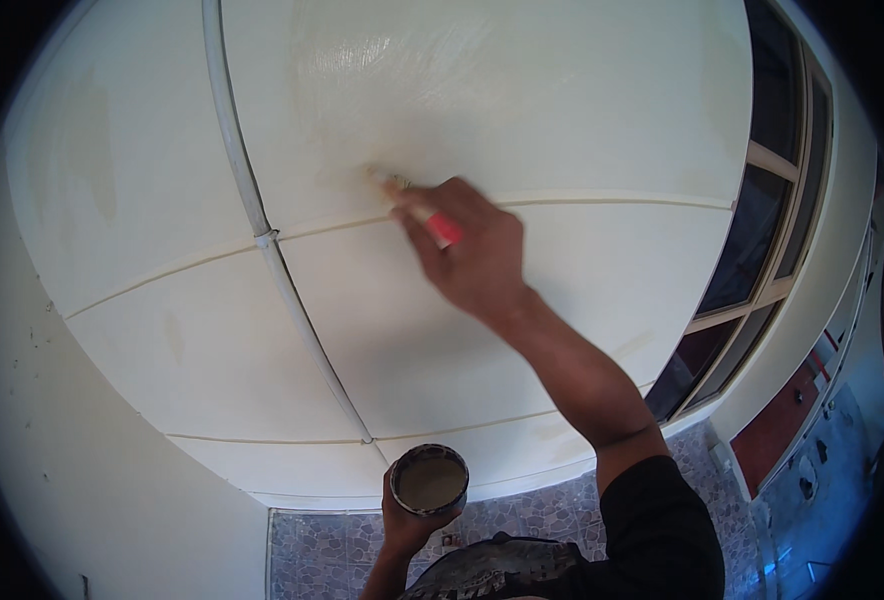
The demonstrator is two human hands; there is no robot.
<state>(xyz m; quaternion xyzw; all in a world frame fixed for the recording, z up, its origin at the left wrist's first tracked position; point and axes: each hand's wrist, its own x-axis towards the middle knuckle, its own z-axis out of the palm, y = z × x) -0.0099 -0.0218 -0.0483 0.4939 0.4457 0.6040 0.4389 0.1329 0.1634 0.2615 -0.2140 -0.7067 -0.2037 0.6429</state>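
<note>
I grip a paintbrush (pixel 442 229) with a red-and-pale handle in my right hand (pixel 472 245), raised against a cream wall (pixel 572 110) just above a horizontal groove. The bristles are blurred and appear to be on the wall, below a patch with a wet sheen. Low in the view, my left hand (pixel 404 528) is wrapped round a round pot (pixel 429 480) with a dark, smeared rim, holding beige paint.
A white vertical pipe (pixel 232 130) with a clamp runs down the wall left of the brush. A framed window (pixel 757 235) stands at the right. Below are patterned floor tiles (pixel 547 515), a reddish doorway panel (pixel 777 420) and a plain side wall (pixel 112 450) at the left.
</note>
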